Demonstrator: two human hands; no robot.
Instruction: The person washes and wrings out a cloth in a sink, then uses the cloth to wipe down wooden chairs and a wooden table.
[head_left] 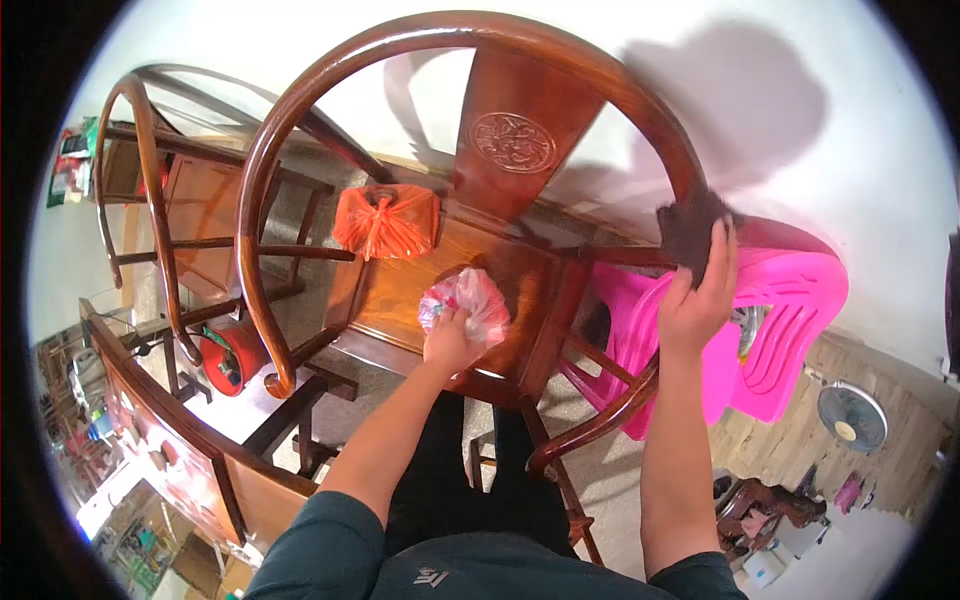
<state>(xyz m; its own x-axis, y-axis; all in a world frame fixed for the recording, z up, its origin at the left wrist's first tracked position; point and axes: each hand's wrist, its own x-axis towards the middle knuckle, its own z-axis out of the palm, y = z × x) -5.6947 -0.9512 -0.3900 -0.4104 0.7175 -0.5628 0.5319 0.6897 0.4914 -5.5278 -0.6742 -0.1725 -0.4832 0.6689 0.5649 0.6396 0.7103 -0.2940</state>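
Note:
A dark wooden armchair point(455, 27) with a round curved rail and a carved back panel stands in front of me. On its seat, my left hand point(448, 342) is closed on a clear plastic bag point(483, 305) with red and white contents. Behind that bag, a knotted orange bag point(388, 222) rests at the back left of the seat. My right hand point(697, 300) holds a dark brown cloth point(690, 232) against the right side of the curved rail, fingers wrapped over it.
Pink plastic chairs point(790, 330) stand close on the right, with a fan point(852, 416) beyond them. A second wooden chair point(205, 225) and a red bucket point(232, 358) are at the left. A wooden table edge point(180, 425) runs along the lower left.

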